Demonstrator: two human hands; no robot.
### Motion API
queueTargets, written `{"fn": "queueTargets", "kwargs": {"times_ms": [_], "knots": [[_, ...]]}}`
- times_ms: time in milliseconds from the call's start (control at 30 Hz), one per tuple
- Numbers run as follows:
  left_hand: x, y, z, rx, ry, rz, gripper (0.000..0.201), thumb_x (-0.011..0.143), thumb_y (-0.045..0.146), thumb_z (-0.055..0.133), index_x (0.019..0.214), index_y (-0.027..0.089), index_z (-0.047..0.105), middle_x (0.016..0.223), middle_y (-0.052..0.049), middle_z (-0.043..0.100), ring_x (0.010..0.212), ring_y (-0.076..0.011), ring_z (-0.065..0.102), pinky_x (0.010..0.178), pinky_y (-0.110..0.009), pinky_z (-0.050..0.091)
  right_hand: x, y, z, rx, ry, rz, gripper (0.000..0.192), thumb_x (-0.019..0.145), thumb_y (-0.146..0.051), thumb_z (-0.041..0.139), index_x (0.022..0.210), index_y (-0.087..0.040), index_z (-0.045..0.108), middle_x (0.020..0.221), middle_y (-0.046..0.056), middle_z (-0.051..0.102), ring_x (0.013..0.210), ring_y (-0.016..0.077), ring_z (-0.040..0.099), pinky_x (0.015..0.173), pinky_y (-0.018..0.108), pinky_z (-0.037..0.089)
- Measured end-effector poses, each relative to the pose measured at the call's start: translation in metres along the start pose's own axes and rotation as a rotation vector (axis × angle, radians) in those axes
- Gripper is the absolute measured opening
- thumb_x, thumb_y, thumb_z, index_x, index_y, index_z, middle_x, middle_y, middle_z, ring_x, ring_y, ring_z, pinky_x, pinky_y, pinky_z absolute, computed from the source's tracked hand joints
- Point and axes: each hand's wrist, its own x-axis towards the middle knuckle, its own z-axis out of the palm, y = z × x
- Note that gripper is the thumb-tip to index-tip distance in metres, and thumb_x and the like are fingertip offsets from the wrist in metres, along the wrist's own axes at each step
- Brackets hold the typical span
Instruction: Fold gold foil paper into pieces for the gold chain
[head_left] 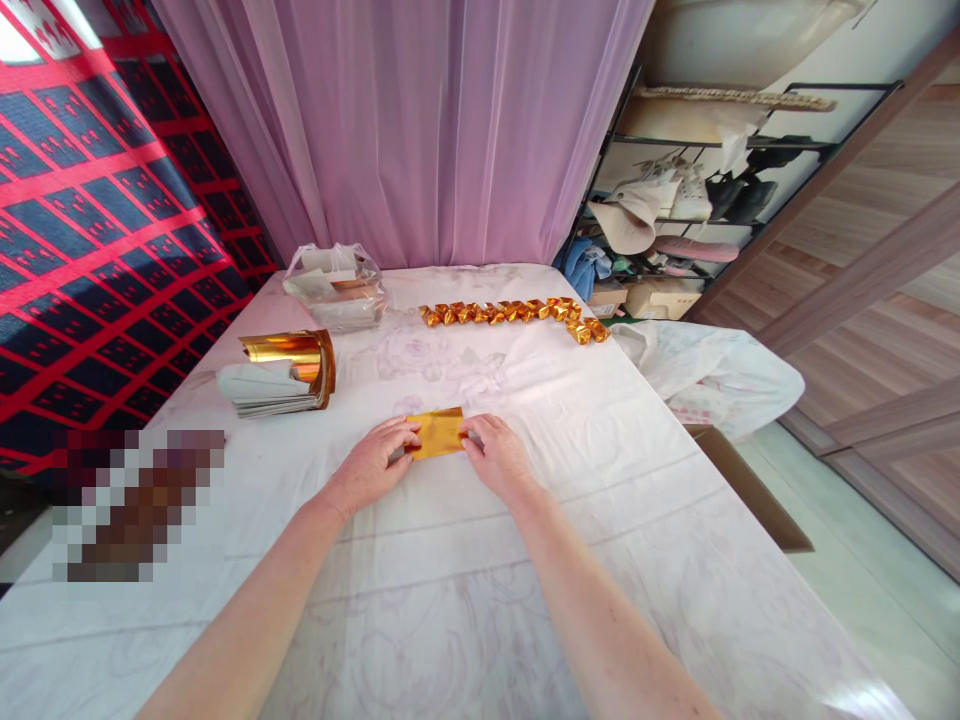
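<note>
Head view: your 2 hands, left hand point(373, 462) and right hand point(495, 455), pinch 1 gold foil sheet point(437, 433) between their fingertips; beyond your fingers lie 1 row of folded gold pieces point(514, 312) and 1 foil stack point(289, 372).

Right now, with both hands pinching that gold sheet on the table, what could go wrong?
1. The gold sheet looks thin and slick; held only at its ends by the left hand and right hand, it might slip and crease crookedly.
2. The curled foil stack sits near the left forearm; a sweep could scatter it.
</note>
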Motion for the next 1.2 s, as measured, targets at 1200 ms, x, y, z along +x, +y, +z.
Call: {"fn": "queueTargets", "kwargs": {"times_ms": [1200], "knots": [[0.000,0.015,-0.003,-0.005,0.052,-0.100,0.006,0.083,0.024,0.059,0.083,0.025,0.064,0.118,-0.006,0.071,0.121,-0.0265,0.059,0.105,-0.050,0.047,-0.004,-0.017,-0.005,-0.144,-0.034,0.159,0.004,0.084,-0.022,0.070,0.081,-0.024,0.069,0.094,0.003,0.068,0.091,0.0207,0.060,0.079,0.033,0.040]]}}
